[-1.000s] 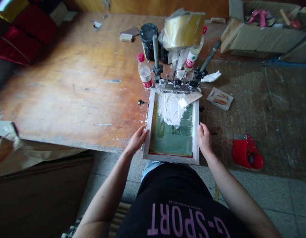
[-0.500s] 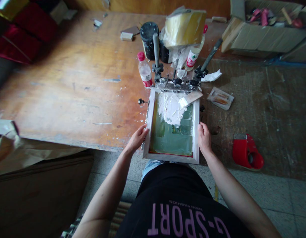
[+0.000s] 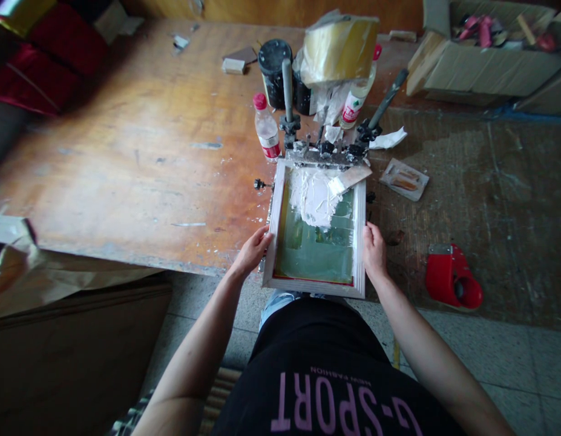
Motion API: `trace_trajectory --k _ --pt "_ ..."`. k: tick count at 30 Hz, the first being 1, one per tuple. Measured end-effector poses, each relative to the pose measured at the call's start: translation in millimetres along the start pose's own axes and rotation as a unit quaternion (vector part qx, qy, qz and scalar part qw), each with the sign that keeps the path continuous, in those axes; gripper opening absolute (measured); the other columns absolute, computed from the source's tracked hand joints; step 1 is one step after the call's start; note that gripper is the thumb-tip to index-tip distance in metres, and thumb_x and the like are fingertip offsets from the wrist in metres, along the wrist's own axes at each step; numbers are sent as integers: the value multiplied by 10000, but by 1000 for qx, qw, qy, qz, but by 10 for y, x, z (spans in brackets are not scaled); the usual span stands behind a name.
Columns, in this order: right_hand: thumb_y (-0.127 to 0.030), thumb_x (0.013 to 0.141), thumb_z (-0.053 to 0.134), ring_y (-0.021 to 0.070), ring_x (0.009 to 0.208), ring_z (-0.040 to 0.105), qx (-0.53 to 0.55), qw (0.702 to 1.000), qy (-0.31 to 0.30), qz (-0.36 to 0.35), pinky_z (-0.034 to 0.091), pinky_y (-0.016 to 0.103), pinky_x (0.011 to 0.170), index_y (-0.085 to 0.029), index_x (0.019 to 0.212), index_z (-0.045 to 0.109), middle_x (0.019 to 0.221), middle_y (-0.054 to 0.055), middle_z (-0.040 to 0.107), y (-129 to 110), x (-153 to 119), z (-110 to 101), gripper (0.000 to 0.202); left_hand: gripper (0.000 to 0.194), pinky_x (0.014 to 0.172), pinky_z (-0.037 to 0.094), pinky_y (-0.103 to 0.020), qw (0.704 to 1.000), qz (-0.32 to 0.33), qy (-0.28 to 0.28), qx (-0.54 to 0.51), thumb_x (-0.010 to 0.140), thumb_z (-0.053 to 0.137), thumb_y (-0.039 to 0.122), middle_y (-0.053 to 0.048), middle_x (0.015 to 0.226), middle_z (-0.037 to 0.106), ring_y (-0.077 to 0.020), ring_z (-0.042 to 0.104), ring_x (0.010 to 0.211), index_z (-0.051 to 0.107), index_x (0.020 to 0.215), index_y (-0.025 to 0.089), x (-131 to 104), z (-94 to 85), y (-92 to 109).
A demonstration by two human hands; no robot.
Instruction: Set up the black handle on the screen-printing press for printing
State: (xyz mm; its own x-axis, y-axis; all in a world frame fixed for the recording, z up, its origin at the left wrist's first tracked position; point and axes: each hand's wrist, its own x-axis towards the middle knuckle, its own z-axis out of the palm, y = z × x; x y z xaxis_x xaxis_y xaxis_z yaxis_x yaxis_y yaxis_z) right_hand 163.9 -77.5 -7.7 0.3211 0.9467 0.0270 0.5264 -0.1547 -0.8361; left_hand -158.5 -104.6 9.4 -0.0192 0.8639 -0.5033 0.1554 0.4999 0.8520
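A pale wooden frame [image 3: 359,260] with green mesh [image 3: 314,260] is attached to a metal clamp [image 3: 328,158] at its far end. My left hand [image 3: 254,250] grips the frame's left side, and my right hand [image 3: 374,249] grips its right side; both have their fingers partly hidden beneath it. White paste [image 3: 311,197] is spread over the far part of the mesh. Across the frame's far right corner lies a squeegee [image 3: 350,180] with white paste on its edge.
A bottle with a red cap [image 3: 267,130] stands left of the clamp. Behind are a black tub [image 3: 275,72], a wrapped yellow roll [image 3: 339,51] and another bottle [image 3: 353,106]. On the right are a red tape dispenser [image 3: 450,278] and a cardboard box [image 3: 484,72].
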Motion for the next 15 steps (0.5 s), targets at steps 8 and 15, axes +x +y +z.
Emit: trace_trajectory --k 8,15 --pt "-568 883 364 266 1014 611 -3 1000 0 2 449 410 922 -144 1127 625 1120 157 676 -1 2 0 555 596 643 473 -221 1000 7 -7 -11 822 533 553 -9 857 619 -126 563 724 542 1301 197 1 1 -21" --pt "-572 877 377 257 1000 615 9 1000 2 -4 456 400 908 -167 1108 632 1099 136 688 28 12 2 532 566 625 470 -223 1000 25 1 7 835 516 538 -13 841 607 -136 550 712 560 1288 201 4 1 -49"
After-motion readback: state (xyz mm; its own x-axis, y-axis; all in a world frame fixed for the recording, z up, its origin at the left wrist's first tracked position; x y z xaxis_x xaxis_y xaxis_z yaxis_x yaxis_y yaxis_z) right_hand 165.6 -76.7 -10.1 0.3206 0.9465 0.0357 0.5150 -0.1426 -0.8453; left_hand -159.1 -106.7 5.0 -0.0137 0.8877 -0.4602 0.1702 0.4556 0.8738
